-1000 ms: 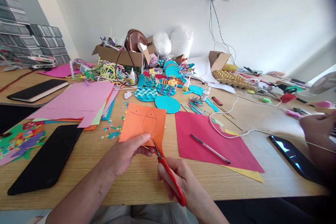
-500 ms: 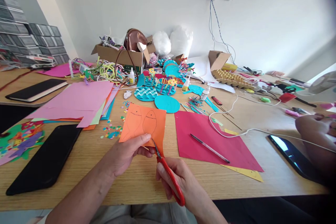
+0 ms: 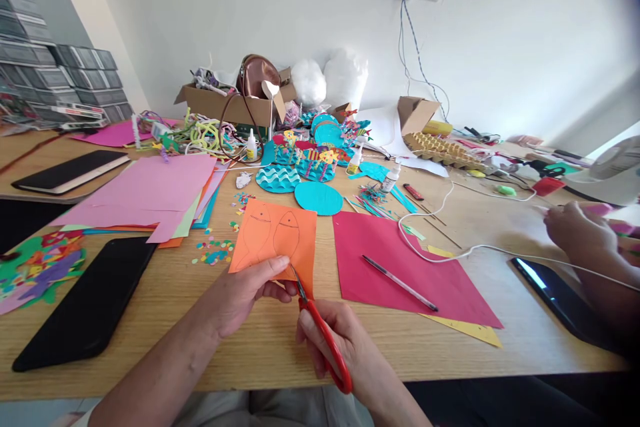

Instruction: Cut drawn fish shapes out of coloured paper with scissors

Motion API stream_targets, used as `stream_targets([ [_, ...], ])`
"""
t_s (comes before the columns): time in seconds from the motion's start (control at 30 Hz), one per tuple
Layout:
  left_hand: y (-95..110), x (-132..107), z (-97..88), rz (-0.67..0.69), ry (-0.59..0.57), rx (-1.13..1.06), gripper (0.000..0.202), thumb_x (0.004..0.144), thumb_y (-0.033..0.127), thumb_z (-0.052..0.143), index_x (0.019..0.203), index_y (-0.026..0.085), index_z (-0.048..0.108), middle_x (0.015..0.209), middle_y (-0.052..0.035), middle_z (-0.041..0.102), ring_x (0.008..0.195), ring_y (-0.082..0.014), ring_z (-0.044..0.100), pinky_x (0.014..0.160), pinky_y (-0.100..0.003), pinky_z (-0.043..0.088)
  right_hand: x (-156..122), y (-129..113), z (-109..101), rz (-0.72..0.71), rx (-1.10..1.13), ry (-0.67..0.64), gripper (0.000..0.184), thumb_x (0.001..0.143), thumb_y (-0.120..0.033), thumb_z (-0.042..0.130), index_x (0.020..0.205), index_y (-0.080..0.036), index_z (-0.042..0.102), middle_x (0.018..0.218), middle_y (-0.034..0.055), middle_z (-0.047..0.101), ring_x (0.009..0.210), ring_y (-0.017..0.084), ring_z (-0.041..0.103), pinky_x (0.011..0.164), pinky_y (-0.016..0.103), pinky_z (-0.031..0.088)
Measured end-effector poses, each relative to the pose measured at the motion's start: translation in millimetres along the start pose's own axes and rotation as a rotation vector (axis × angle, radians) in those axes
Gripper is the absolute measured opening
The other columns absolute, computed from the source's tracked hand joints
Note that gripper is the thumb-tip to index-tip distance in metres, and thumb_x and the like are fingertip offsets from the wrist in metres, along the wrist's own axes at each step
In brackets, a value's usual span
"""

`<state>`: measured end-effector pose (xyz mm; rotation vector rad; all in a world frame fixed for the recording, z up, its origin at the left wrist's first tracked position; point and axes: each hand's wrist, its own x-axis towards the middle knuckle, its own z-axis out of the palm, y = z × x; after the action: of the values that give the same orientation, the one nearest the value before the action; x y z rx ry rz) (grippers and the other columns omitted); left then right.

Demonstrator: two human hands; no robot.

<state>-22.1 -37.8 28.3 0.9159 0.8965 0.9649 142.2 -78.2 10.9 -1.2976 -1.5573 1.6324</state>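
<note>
My left hand (image 3: pixel 240 297) pinches the lower edge of an orange paper sheet (image 3: pixel 275 237) with two fish outlines drawn on it. Red-handled scissors (image 3: pixel 325 340) sit in my right hand (image 3: pixel 340 343), fingers wrapped through the handle. Their blades bite into the sheet's lower edge just right of my left thumb, near the tail of the right fish. Both hands hover above the wooden table (image 3: pixel 450 340) near its front edge.
A crimson sheet (image 3: pixel 400 267) with a pen (image 3: pixel 400 283) lies to the right, a black phone (image 3: pixel 85 303) to the left, pink paper (image 3: pixel 145 197) behind it. Teal paper crafts (image 3: pixel 305 167), glue bottles and boxes crowd the back. Another person's hand (image 3: pixel 580 233) works at the right, by a tablet (image 3: pixel 560 297) and white cable (image 3: pixel 440 247).
The other person's hand at the right has shifted left and up. My hands, the scissors and the orange sheet have barely moved.
</note>
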Motion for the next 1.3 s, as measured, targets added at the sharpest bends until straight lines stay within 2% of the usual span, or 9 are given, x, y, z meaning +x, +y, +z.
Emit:
stream_targets([
  [0.33,-0.5,0.4,1.6,-0.020,0.027,-0.020,0.017,0.069,0.032,0.068,0.075,0.016,0.070,0.074,-0.0037,0.070,0.061,-0.0157,0.061,0.056,-0.027,0.048,1.8,5.8,-0.9,0.014,-0.006,0.005,0.052,0.081,-0.065,0.043,0.062,-0.017,0.046,0.044,-0.0074,0.035,0.037,0.005,0.032,0.036,0.017,0.025],
  [0.43,-1.5,-1.4,0.1,-0.015,0.039,-0.009,0.017,0.070,0.032,0.069,0.079,0.017,0.070,0.077,-0.0035,0.070,0.064,-0.0162,0.062,0.057,-0.027,0.049,1.9,8.3,-1.9,0.004,-0.011,0.002,0.050,0.082,-0.063,0.043,0.061,-0.018,0.044,0.045,-0.0072,0.034,0.038,0.005,0.031,0.037,0.018,0.024],
  [0.57,1.3,-7.2,-9.8,0.015,0.013,-0.033,0.017,0.074,0.032,0.067,0.086,0.020,0.068,0.080,-0.0019,0.069,0.069,-0.0158,0.062,0.059,-0.026,0.050,0.4,10.3,-6.0,0.010,-0.034,0.011,0.043,0.085,-0.055,0.045,0.062,-0.018,0.045,0.047,-0.0069,0.035,0.041,0.006,0.032,0.039,0.019,0.024],
  [0.73,16.7,-10.2,-28.7,0.008,0.031,-0.170,0.031,0.074,0.049,0.063,0.087,0.021,0.070,0.077,-0.0028,0.070,0.063,-0.0164,0.061,0.053,-0.027,0.052,-2.7,9.7,-14.2,-0.017,-0.156,0.008,0.036,0.086,-0.044,0.047,0.061,-0.018,0.042,0.049,-0.0066,0.032,0.045,0.006,0.031,0.042,0.021,0.019],
  [0.87,26.1,-5.2,-36.2,-0.031,0.036,-0.090,0.021,0.073,0.039,0.067,0.082,0.020,0.071,0.070,-0.0024,0.070,0.059,-0.0153,0.061,0.049,-0.025,0.050,-4.3,6.0,-18.7,-0.017,-0.200,-0.022,0.033,0.086,-0.041,0.049,0.062,-0.018,0.045,0.047,-0.0068,0.034,0.045,0.007,0.031,0.043,0.022,0.018],
  [0.97,25.2,-0.5,-34.6,-0.061,0.011,-0.026,0.018,0.070,0.028,0.070,0.085,0.018,0.071,0.074,-0.0029,0.072,0.063,-0.0147,0.063,0.057,-0.024,0.050,-4.7,4.9,-18.4,-0.005,-0.181,-0.041,0.034,0.086,-0.044,0.049,0.064,-0.017,0.048,0.045,-0.0071,0.036,0.043,0.006,0.032,0.042,0.021,0.019],
  [1.1,17.3,0.5,-25.8,-0.034,0.004,-0.055,0.022,0.070,0.026,0.070,0.092,0.020,0.070,0.081,-0.0019,0.073,0.068,-0.0149,0.064,0.064,-0.025,0.049,-7.2,5.1,-10.7,-0.010,-0.067,-0.008,0.045,0.084,-0.057,0.044,0.066,-0.016,0.050,0.044,-0.0062,0.041,0.039,0.006,0.033,0.041,0.020,0.023],
  [1.2,10.8,-3.0,-15.8,0.004,0.050,-0.082,0.021,0.071,0.025,0.069,0.092,0.021,0.069,0.082,-0.0010,0.073,0.069,-0.0150,0.064,0.065,-0.025,0.049,-10.0,5.3,-1.6,-0.019,0.090,-0.015,0.051,0.082,-0.064,0.041,0.070,-0.016,0.051,0.045,-0.0051,0.043,0.040,0.007,0.035,0.042,0.020,0.027],
  [1.3,5.1,-7.1,-5.6,0.073,0.114,-0.085,0.021,0.071,0.027,0.070,0.091,0.021,0.070,0.080,-0.0003,0.074,0.072,-0.0168,0.065,0.066,-0.026,0.049,-10.4,7.1,5.9,-0.089,0.185,-0.014,0.052,0.083,-0.064,0.039,0.072,-0.015,0.052,0.046,-0.0041,0.045,0.042,0.008,0.038,0.046,0.020,0.030],
])
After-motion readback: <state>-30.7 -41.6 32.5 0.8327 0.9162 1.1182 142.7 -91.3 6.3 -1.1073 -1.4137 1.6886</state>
